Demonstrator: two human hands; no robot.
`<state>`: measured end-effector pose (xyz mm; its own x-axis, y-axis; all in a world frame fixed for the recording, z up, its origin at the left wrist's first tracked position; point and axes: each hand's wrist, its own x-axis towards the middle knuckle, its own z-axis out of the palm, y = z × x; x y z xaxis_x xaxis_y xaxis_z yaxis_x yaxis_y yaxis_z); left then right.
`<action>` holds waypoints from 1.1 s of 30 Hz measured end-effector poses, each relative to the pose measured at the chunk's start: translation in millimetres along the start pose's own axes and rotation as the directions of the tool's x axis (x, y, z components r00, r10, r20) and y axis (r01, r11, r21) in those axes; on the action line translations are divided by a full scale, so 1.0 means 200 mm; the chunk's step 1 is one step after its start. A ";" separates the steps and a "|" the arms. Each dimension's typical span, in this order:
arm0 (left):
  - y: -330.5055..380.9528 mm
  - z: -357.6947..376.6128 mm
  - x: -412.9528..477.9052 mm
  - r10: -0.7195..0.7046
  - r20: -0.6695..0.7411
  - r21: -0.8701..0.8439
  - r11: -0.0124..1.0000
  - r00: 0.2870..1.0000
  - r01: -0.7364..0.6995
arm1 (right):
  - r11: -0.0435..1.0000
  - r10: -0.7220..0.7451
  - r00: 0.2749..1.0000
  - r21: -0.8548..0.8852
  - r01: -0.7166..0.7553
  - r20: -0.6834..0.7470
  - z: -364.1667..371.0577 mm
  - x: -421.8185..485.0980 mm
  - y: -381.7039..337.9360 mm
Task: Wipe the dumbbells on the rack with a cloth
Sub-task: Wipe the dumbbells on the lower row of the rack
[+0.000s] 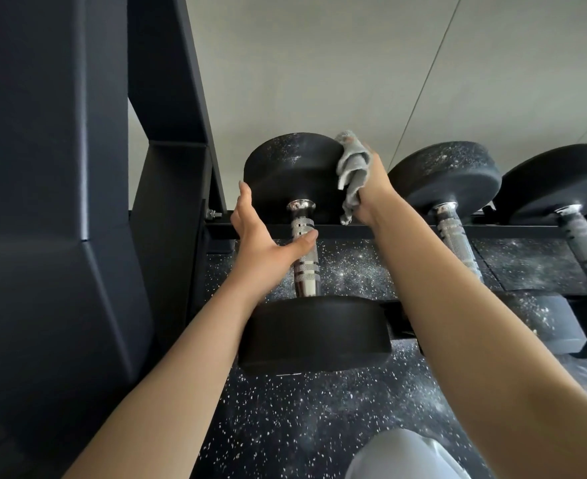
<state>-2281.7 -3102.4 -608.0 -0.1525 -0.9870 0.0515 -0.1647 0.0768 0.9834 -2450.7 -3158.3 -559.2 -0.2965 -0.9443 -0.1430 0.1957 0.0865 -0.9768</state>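
A black dumbbell (314, 331) with a chrome knurled handle (305, 257) lies on the rack rail (513, 231), leftmost in the row. My left hand (261, 233) rests against it, fingers straight along the left edge of the far head (290, 171) and thumb on the handle. My right hand (371, 191) grips a crumpled grey cloth (352, 167) and presses it to the right side of the far head. A second dumbbell (447, 178) and a third dumbbell (558, 181) lie to the right.
A thick black upright of the rack (50, 202) fills the left side, with a slanted brace (174, 81) behind it. Speckled black rubber flooring (302, 416) lies below. A pale wall (319, 63) is behind the rack. My grey-clad knee (402, 454) shows at the bottom.
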 end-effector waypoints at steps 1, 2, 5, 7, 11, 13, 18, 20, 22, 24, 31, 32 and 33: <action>0.00 0.00 0.00 0.001 0.003 0.000 1.000 1.000 -0.001 | 1.000 -0.005 1.000 -0.025 0.004 -0.024 0.01 0.00 -0.01; 0.00 0.00 0.00 0.001 0.006 -0.002 1.000 1.000 -0.001 | 0.995 -0.034 0.998 -0.098 0.029 -0.046 0.03 0.00 -0.04; 0.01 0.01 0.00 -0.005 0.005 -0.008 1.000 1.000 0.006 | 0.913 -0.202 0.979 -0.364 0.183 -0.014 0.11 -0.01 -0.10; 0.01 0.01 0.00 -0.016 0.000 -0.002 1.000 1.000 0.016 | 0.801 -0.296 0.955 -0.538 0.262 0.025 0.17 -0.01 -0.11; 0.01 0.01 -0.01 -0.019 0.000 0.000 1.000 1.000 0.019 | 0.608 -0.425 0.903 -0.721 0.334 0.060 0.21 -0.04 -0.12; 0.01 0.00 -0.01 -0.017 0.006 -0.002 1.000 1.000 0.017 | 0.664 -0.437 0.898 -0.653 0.363 0.055 0.19 -0.04 -0.11; 0.02 -0.01 -0.02 -0.011 0.007 0.012 1.000 1.000 0.011 | 0.841 -0.390 0.913 -0.358 0.406 0.119 0.07 -0.03 -0.07; 0.02 -0.01 -0.02 -0.014 0.016 0.020 1.000 1.000 0.014 | 0.903 -0.336 0.938 -0.254 0.347 0.086 0.02 -0.04 -0.06; 0.02 -0.01 -0.03 -0.015 0.023 0.023 1.000 1.000 0.014 | 0.922 -0.199 0.980 -0.342 0.180 -0.023 -0.05 -0.02 0.05; 0.02 -0.01 -0.03 -0.016 0.033 0.015 1.000 0.999 0.016 | 0.919 -0.017 0.988 -0.392 -0.044 -0.153 -0.10 0.03 0.17; 0.03 0.00 -0.03 -0.020 0.043 0.004 1.000 0.999 0.020 | 0.922 0.221 0.970 -0.302 -0.242 -0.105 -0.07 0.07 0.10; 0.03 0.00 -0.03 -0.022 0.047 0.004 1.000 0.999 0.022 | 0.939 0.152 0.980 -0.290 -0.184 -0.129 -0.04 0.08 0.09; 0.03 0.00 -0.03 -0.023 0.049 0.004 1.000 0.999 0.023 | 0.950 0.092 0.985 -0.284 -0.131 -0.147 -0.03 0.07 0.10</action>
<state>-2281.3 -3096.6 -601.4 -0.1958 -0.9804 0.0205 -0.1723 0.0550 0.9835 -2456.3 -3167.8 -581.1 -0.4115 -0.8752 -0.2543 -0.0403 0.2963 -0.9543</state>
